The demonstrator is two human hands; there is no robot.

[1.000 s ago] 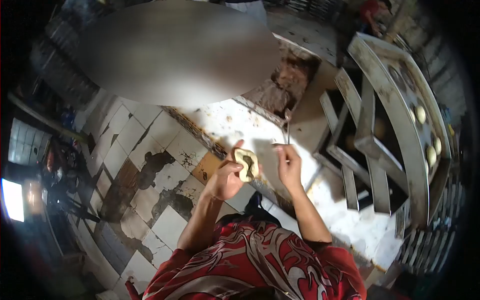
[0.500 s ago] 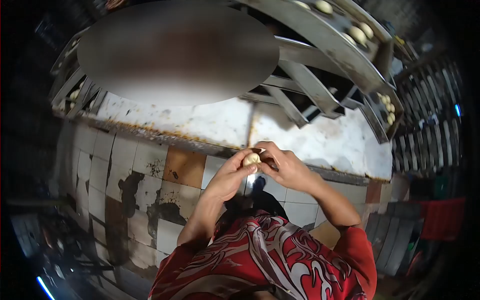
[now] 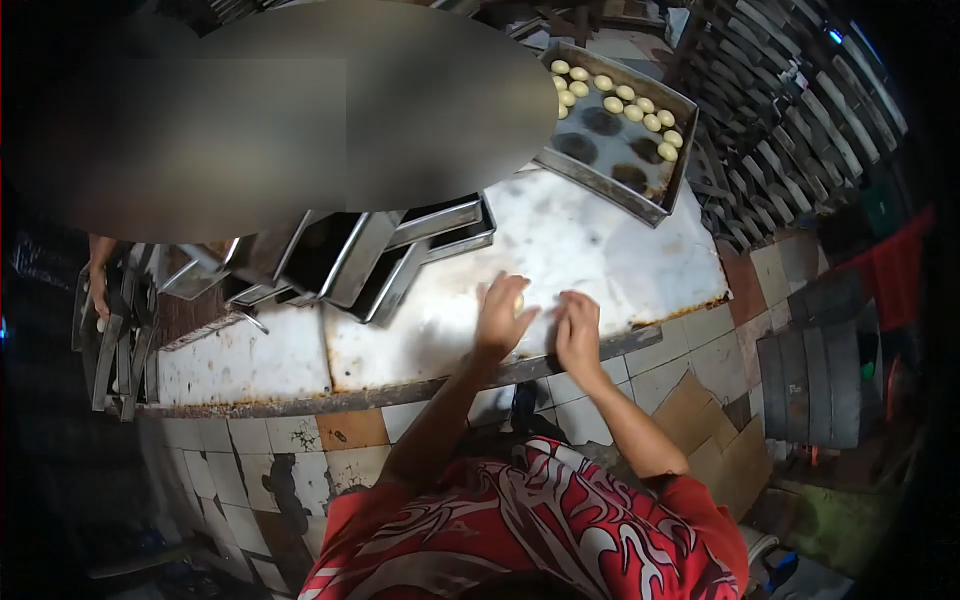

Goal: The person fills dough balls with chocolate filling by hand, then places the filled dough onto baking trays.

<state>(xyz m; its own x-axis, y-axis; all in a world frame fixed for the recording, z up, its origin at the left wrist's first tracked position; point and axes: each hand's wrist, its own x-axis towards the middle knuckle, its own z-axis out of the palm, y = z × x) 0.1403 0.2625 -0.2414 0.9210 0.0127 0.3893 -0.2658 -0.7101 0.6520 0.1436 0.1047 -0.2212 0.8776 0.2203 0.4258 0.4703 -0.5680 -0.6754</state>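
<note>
My left hand [image 3: 500, 318] is over the white marble-like tabletop near its front edge. Its fingers curve around a small pale dough ball [image 3: 519, 301], which shows only in part between thumb and fingers. A short gap to the right, my right hand [image 3: 577, 328] is held above the table edge with its fingers loosely bent and apart. Nothing shows in it. Past my hands stands a metal baking tray [image 3: 612, 192] with several dough balls [image 3: 634, 113] along its far and right sides.
Stacked metal trays [image 3: 372, 262] lean at odd angles left of my hands. Another person's hand [image 3: 99, 290] is at trays on the far left. Racked metal pans [image 3: 790, 110] stand at the right, with flattened cardboard [image 3: 705, 425] on the tiled floor. A blurred patch hides the upper left.
My view has swung to the right, bringing the dough-ball tray fully into sight. Both hands held a dough ball together; now they are apart over the table, with dough by my left hand.
</note>
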